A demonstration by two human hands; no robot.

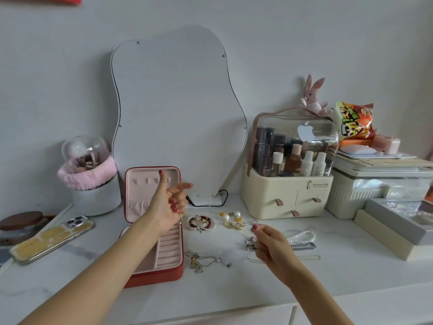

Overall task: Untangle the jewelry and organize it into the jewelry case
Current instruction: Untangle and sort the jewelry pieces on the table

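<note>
The red jewelry case (176, 271) stands open on the white desk, its pink lid upright. My left hand (169, 202) hovers above it with thumb up, index finger out and the other fingers curled; whether they hold anything I cannot tell. My right hand (269, 242) pinches a thin chain with a silver charm cluster (250, 244) by its fingers. Between my hands lie red and white bead bracelets (202, 223), pearl and gold earrings (232, 220) and tangled chains (204, 261). A pearl necklace (302, 236) and a gold clip (310, 257) lie right of my right hand.
A wavy mirror (178, 113) leans on the wall with a black cable (210, 204) at its base. A cream cosmetics organizer (288, 198) and stacked boxes (389, 231) fill the right. A phone (54, 238), a jar (21, 227) and a brush holder (93, 198) sit left.
</note>
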